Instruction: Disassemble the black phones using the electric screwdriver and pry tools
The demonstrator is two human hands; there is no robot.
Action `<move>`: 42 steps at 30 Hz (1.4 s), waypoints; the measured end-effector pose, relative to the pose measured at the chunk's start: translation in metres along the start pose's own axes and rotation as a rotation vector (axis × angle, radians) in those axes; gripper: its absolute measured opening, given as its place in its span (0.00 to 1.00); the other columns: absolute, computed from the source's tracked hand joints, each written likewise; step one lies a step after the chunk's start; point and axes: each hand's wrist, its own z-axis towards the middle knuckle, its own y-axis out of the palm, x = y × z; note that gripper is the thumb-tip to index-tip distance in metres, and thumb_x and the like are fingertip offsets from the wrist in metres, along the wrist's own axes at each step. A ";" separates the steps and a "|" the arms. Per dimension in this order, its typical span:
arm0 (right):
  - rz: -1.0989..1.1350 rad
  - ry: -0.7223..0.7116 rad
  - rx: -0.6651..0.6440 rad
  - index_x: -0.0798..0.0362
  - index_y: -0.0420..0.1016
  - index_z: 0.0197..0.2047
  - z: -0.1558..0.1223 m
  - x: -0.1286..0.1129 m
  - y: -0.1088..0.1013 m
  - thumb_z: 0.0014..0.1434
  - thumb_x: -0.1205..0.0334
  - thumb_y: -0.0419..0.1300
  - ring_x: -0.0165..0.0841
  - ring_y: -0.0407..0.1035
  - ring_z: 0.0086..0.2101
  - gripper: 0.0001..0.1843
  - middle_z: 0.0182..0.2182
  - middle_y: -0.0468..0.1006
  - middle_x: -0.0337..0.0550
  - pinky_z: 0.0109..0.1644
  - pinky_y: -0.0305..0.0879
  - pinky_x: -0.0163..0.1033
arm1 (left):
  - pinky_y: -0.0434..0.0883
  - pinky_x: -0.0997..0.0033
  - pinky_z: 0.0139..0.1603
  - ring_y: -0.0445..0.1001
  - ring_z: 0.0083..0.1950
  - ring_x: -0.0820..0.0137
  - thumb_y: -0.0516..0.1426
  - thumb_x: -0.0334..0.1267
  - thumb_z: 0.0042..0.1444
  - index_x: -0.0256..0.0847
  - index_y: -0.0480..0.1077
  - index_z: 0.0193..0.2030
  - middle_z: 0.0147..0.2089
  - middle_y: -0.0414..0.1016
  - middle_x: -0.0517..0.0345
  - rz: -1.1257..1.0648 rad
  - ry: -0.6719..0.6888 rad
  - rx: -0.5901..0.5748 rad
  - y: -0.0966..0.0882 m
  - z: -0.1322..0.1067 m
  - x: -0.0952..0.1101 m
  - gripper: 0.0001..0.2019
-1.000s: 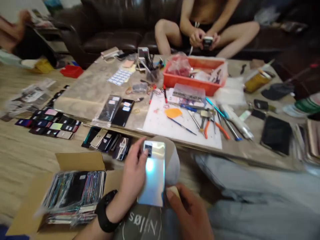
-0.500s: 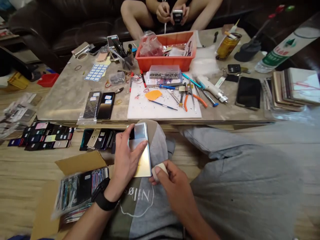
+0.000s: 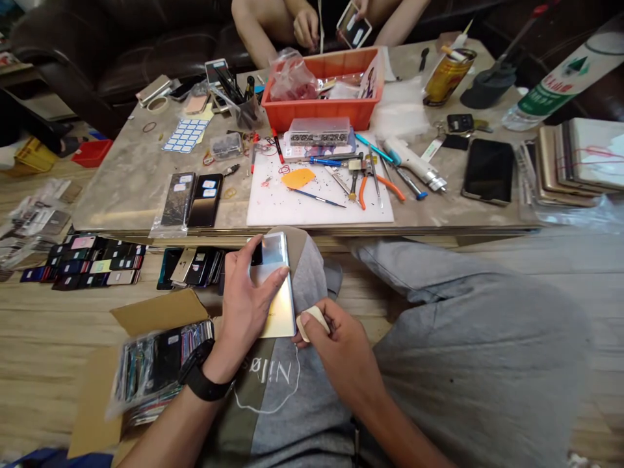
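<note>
My left hand (image 3: 248,296) is closed around a phone (image 3: 279,313), fingers on its left edge and thumb across its back. The phone has a shiny silver-gold back with a dark camera block at the top. It lies back up over my trouser leg (image 3: 312,377). Just right of its lower edge, my right hand (image 3: 341,344) pinches a small off-white rounded block (image 3: 313,322) between thumb and fingers. What the block is made of I cannot tell. A black watch (image 3: 202,377) sits on my left wrist.
Ahead on the table, a white mat (image 3: 273,205) carries pliers, screwdrivers and an orange scrap. Behind it stands a red bin (image 3: 316,117). A cardboard box (image 3: 100,396) of bagged phones is at lower left. Across the table, another person's hand holds a phone (image 3: 354,27).
The off-white block has turned in my right hand, showing more of its flat face. My left hand keeps its hold on the phone. Opposite, the other person's hands have moved apart, their phone tilted.
</note>
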 end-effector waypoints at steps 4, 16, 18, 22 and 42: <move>-0.060 -0.002 -0.006 0.49 0.67 0.26 0.002 -0.003 -0.002 0.61 0.59 0.58 0.32 0.77 0.28 0.11 0.24 0.81 0.34 0.33 0.69 0.32 | 0.64 0.55 0.63 0.67 0.60 0.58 0.63 0.48 0.58 0.41 0.66 0.65 0.55 0.68 0.48 -0.011 0.007 -0.003 0.000 0.001 0.001 0.30; -0.131 0.008 -0.016 0.49 0.66 0.27 0.005 -0.004 -0.004 0.61 0.58 0.57 0.33 0.77 0.28 0.11 0.23 0.80 0.33 0.34 0.67 0.34 | 0.65 0.56 0.62 0.67 0.59 0.58 0.64 0.47 0.57 0.41 0.67 0.65 0.53 0.68 0.49 0.003 -0.004 -0.005 0.000 0.002 0.003 0.30; -0.145 0.011 -0.018 0.49 0.67 0.27 0.005 -0.004 -0.004 0.61 0.58 0.57 0.33 0.77 0.28 0.11 0.23 0.80 0.33 0.33 0.65 0.34 | 0.65 0.56 0.61 0.67 0.58 0.58 0.64 0.47 0.57 0.41 0.67 0.65 0.53 0.68 0.49 0.005 -0.009 -0.003 0.000 0.002 0.003 0.30; -0.144 0.014 -0.022 0.49 0.67 0.27 0.004 -0.004 -0.005 0.61 0.58 0.57 0.33 0.76 0.28 0.11 0.23 0.81 0.33 0.32 0.64 0.34 | 0.66 0.56 0.61 0.67 0.59 0.58 0.64 0.47 0.57 0.43 0.67 0.65 0.53 0.68 0.50 0.006 -0.015 -0.005 0.000 0.002 0.003 0.30; -0.418 -0.079 0.106 0.48 0.66 0.25 0.000 -0.012 -0.003 0.59 0.59 0.55 0.33 0.71 0.25 0.11 0.21 0.77 0.37 0.29 0.60 0.35 | 0.66 0.59 0.59 0.71 0.53 0.62 0.59 0.45 0.63 0.48 0.70 0.63 0.54 0.72 0.53 -0.230 -0.141 0.013 -0.003 -0.004 0.005 0.22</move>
